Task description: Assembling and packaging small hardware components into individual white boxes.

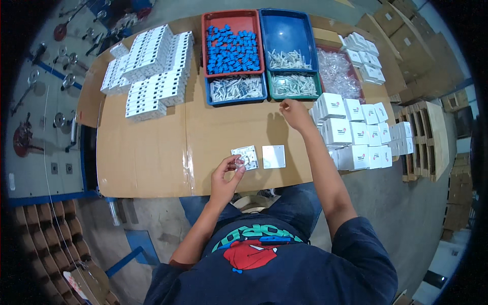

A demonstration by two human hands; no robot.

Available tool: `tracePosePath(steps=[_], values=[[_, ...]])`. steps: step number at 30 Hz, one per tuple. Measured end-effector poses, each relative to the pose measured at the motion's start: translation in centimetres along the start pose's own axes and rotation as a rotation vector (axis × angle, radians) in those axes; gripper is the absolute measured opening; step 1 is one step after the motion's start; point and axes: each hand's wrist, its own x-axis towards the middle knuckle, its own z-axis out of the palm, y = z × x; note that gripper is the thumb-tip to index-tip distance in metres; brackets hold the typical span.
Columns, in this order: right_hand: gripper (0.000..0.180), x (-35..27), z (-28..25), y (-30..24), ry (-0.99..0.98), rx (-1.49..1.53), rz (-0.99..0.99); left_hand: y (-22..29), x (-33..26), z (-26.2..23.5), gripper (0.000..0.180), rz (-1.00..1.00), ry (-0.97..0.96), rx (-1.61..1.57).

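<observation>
My left hand (pixel 224 179) is closed at the left edge of an open white square piece (pixel 250 156), which has small fittings on its face. Something clear shows at these fingertips, too small to name. Just to the right lies a flat white square plate (pixel 274 156) on the cardboard. My right hand (pixel 295 113) is raised over the table's far part, just short of the green bin (pixel 296 96). Its fingers are curled together, and what they hold, if anything, cannot be made out. Small pale slim parts (pixel 294 85) fill the green bin.
Blue pieces fill a red bin (pixel 205 18); a blue bin (pixel 284 35) holds pale parts. Clear plastic bags (pixel 338 71) lie at the far right. White boxes (pixel 358 133) are stacked beside my right forearm, more boxes (pixel 152 61) at far left. Cardboard (pixel 142 157) covers the table.
</observation>
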Motion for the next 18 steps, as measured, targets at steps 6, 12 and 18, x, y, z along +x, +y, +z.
tracePosePath(steps=[6, 12, 18], values=[[0.020, 6.9, -0.9, 5.7, 0.269, -0.034, 0.005, -0.1, 0.6, -0.1, 0.036, -0.020, -0.010, 0.014], [0.018, 11.0, -0.8, 6.8, 0.264, -0.136, 0.011, 0.0, 1.2, -0.3, 0.037, -0.045, -0.030, 0.034], [0.018, 13.8, -1.9, 5.8, 0.324, -0.093, 0.021, -0.2, 1.9, -0.2, 0.035, -0.022, 0.007, 0.033]])
